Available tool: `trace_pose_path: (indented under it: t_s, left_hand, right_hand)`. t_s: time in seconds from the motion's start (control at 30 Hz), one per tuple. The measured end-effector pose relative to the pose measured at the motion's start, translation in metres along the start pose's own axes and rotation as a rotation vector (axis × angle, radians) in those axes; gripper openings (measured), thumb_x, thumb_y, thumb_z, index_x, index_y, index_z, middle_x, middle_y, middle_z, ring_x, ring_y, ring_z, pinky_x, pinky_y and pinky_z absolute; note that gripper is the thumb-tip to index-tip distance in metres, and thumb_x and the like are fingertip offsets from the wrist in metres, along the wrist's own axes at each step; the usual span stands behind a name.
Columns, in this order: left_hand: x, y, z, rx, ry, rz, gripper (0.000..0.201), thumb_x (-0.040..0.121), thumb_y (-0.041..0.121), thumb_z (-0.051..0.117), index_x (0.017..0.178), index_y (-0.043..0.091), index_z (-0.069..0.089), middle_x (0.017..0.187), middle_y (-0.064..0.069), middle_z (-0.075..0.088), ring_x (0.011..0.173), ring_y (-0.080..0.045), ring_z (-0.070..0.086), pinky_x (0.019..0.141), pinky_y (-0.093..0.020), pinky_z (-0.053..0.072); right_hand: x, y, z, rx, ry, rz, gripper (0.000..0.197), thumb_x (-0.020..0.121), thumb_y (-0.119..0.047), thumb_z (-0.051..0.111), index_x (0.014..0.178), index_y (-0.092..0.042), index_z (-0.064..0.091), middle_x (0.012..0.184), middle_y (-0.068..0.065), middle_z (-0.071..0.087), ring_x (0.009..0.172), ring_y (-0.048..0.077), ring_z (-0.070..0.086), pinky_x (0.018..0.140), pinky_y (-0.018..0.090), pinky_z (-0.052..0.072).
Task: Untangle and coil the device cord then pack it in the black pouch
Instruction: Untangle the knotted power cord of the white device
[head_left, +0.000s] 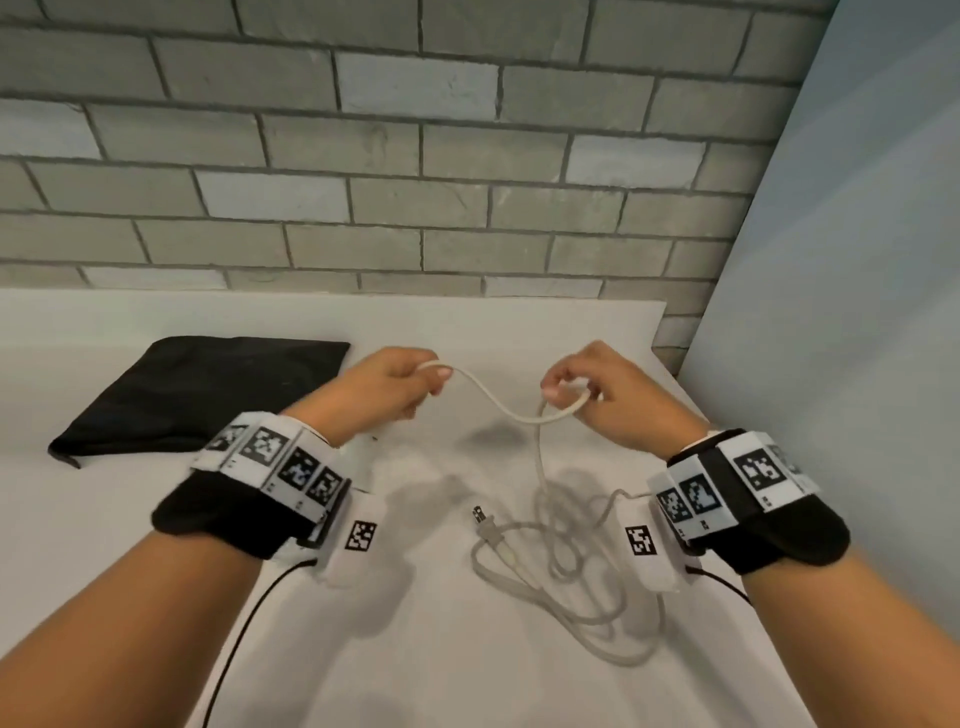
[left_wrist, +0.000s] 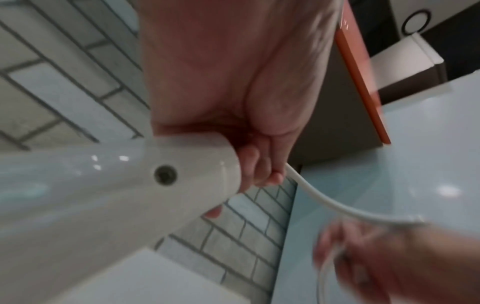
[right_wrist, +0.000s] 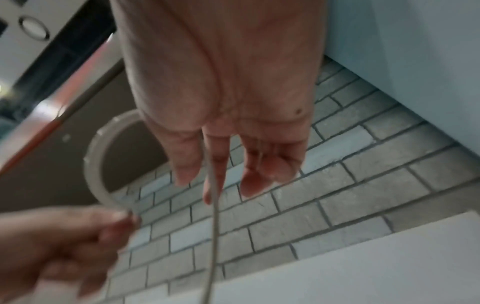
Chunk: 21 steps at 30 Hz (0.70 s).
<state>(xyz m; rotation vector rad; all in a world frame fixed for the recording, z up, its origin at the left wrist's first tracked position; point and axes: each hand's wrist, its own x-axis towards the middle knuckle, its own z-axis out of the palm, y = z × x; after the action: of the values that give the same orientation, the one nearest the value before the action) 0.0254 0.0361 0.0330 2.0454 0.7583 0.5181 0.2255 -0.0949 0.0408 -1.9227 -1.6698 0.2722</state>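
I hold a white device cord up over the white table, and it sags between my hands. My left hand pinches one stretch of it. In the left wrist view the fingers also curl round a white plastic device body, with the cord leaving it. My right hand curls round a small loop; the cord runs down between its fingers. The rest lies tangled on the table with the plug beside it. The black pouch lies flat at the left.
A grey brick wall rises behind the table. A pale blue panel closes off the right side. Thin black wires trail from my wrist cameras over the near table.
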Motion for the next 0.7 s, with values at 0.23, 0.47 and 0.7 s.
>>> trace_pose_path:
  t_s: [0.23,0.47,0.7]
  left_hand:
    - [-0.003,0.011,-0.029,-0.249,0.116,-0.059,0.028,0.090,0.012,0.049,0.063,0.015,0.045,0.045,0.009,0.037,0.040,-0.006,0.033,0.078,-0.035,0.038]
    - [-0.012,0.019,-0.032,-0.206,0.097,-0.006,0.034,0.087,0.025,0.057,0.059,0.013,0.042,0.042,0.004,0.032,0.041,-0.010,0.029,0.070,-0.025,0.053]
    - [-0.015,0.018,-0.044,-0.419,0.028,0.009,0.032,0.095,0.026,0.040,0.072,0.011,0.055,0.043,0.007,0.026,0.039,-0.009,0.025,0.055,-0.022,0.048]
  right_hand:
    - [-0.018,0.021,0.068,-0.277,-0.683,0.291,0.113,0.055,-0.067,0.071,0.143,-0.022,0.015,0.141,0.008,0.035,0.125,0.026,0.042,0.104,0.039,0.038]
    - [-0.027,0.009,0.105,-0.543,-0.825,0.220,0.052,0.066,-0.030,0.075,0.105,-0.005,0.052,0.098,0.009,0.057,0.087,0.026,0.059,0.068,0.032,0.048]
    - [0.016,0.033,0.072,-0.220,-0.267,0.252,0.011,0.083,-0.016,0.058,0.077,-0.012,0.050,0.089,0.012,0.056,0.083,0.029,0.060,0.068,0.028,0.044]
